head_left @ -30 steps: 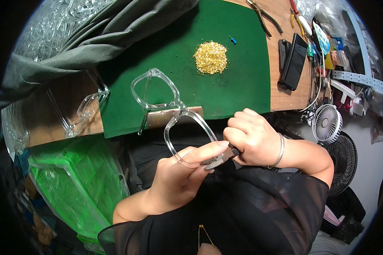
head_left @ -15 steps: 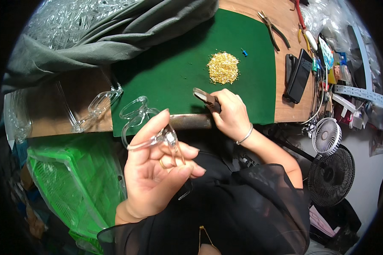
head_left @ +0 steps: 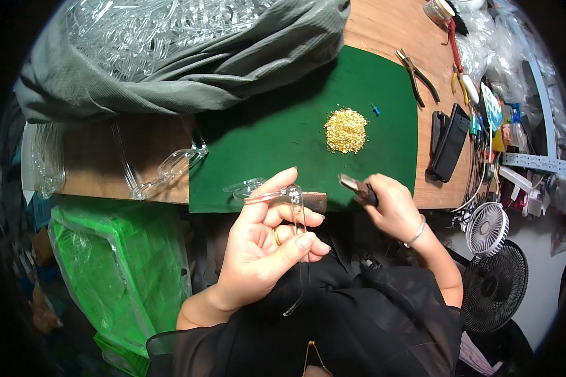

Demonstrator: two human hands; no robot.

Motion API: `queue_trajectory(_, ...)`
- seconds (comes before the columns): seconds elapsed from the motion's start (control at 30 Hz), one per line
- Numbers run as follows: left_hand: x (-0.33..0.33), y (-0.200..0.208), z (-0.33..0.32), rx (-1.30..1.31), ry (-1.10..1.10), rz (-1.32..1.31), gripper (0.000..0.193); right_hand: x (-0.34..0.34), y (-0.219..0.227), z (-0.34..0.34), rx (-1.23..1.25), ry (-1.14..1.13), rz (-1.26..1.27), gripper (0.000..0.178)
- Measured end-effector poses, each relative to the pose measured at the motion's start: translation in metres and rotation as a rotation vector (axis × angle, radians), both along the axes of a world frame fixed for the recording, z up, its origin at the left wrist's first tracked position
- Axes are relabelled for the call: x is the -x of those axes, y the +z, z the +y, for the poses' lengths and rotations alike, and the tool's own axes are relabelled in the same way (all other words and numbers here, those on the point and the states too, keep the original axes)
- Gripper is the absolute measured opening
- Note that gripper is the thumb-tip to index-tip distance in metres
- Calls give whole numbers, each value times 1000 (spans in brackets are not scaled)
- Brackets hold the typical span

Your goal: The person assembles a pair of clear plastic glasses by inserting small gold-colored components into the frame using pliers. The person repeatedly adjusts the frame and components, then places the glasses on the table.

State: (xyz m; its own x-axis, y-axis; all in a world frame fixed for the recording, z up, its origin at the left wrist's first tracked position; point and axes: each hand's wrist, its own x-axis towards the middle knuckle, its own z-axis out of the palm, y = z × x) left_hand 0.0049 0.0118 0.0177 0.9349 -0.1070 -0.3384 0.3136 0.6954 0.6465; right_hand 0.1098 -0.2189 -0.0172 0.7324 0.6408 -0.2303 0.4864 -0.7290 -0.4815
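My left hand [head_left: 264, 245] is closed on a clear plastic eyeglass frame [head_left: 251, 190], its fingers and thumb pinching it near a temple arm. The lens rims stick out to the left above the forefinger, and one temple [head_left: 305, 286] hangs below the hand. To the right, my right hand [head_left: 393, 207] grips pliers [head_left: 358, 186] whose jaws point up and left, apart from the frame. Beyond the right hand, a heap of tiny gold-coloured parts [head_left: 346, 131] lies on the green mat [head_left: 264, 138].
A grey cloth [head_left: 201, 94] wraps many clear frames [head_left: 157, 38] at the back left. Another clear frame [head_left: 179, 163] rests at the mat's left edge. A blue pin [head_left: 375, 110], spare pliers [head_left: 418, 78] and a phone [head_left: 449, 143] lie rightward. Green crates [head_left: 107, 270] stand lower left; fans [head_left: 493, 286] lower right.
The eyeglass frame has turned in my left hand's grip, so its rims now lie flatter. My right hand has moved rightward with the pliers, away from the heap. The whole view has shifted somewhat.
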Motion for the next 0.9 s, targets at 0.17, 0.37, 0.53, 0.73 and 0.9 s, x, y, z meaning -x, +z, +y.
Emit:
queue_trajectory(0.17, -1, 2, -4, -26, 30, -24, 58, 1, -46, 16, -263, -131, -225, 17)
queue_trajectory(0.37, 9, -3, -13, -240, 207, -249, 42, -12, -34, 4, -217, -246, -111, 17)
queue_trajectory(0.53, 7, -7, -23, -335, 159, -301, 48, -7, -60, 12, -211, -299, -272, 13)
queue_trajectory(0.73, 8, -12, -16, -537, 57, -362, 69, -5, -59, 21, -174, -324, -310, 15)
queue_trajectory(0.9, -1, -12, -29, -431, 80, -281, 71, -6, -60, 18, -138, -265, -286, 15)
